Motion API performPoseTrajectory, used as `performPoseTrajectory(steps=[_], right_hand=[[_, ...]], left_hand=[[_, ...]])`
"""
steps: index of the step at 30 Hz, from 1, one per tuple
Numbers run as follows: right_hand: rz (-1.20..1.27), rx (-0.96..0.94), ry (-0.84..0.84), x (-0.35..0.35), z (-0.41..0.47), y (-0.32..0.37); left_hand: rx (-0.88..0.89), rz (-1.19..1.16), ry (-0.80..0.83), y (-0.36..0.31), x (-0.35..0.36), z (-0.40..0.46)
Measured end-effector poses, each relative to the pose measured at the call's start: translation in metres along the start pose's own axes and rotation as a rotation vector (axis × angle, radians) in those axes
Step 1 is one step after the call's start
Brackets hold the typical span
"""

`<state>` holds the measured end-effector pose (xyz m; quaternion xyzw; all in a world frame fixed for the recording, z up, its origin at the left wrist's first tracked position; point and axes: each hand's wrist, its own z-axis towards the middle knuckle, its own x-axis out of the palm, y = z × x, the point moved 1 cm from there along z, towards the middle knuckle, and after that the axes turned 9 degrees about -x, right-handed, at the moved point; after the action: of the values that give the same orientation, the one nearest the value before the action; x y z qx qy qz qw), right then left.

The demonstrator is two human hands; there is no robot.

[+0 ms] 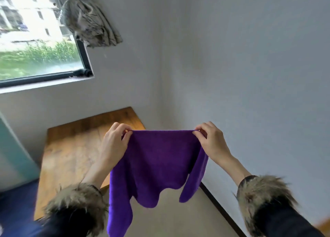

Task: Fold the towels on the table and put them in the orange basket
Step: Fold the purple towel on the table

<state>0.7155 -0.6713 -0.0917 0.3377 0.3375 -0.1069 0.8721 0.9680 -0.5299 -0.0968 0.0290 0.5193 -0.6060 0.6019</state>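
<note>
Wooden table [71,147] sits below, bare where visible. Purple towel [157,165] is held in the air above its right edge, hanging loose. Left hand [114,142] and right hand [212,144] each pinch a top corner, fingers clamped on fabric.

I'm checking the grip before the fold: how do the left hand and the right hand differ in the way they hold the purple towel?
The left hand sits slightly lower than the right hand. More of the purple towel hangs below the left hand; the side under the right hand ends higher. Both hands pinch a top corner, holding the towel up in the air.
</note>
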Motion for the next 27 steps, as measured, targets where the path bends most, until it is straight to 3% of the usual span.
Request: performPoseTrajectory(steps=[6, 13, 20, 27], right_hand=[[0.032, 0.026, 0.036, 0.106, 0.050, 0.059], [-0.117, -0.017, 0.193, 0.204, 0.086, 0.096], [-0.198, -0.097, 0.352, 0.281, 0.142, 0.094], [-0.308, -0.078, 0.454, 0.376, 0.206, 0.050]], left_hand=[[-0.124, 0.078, -0.025, 0.107, -0.067, 0.026], [-0.222, 0.158, -0.005, 0.205, -0.104, 0.037], [-0.326, 0.207, 0.050, 0.280, -0.095, 0.070], [-0.456, 0.286, 0.137, 0.354, -0.048, 0.125]])
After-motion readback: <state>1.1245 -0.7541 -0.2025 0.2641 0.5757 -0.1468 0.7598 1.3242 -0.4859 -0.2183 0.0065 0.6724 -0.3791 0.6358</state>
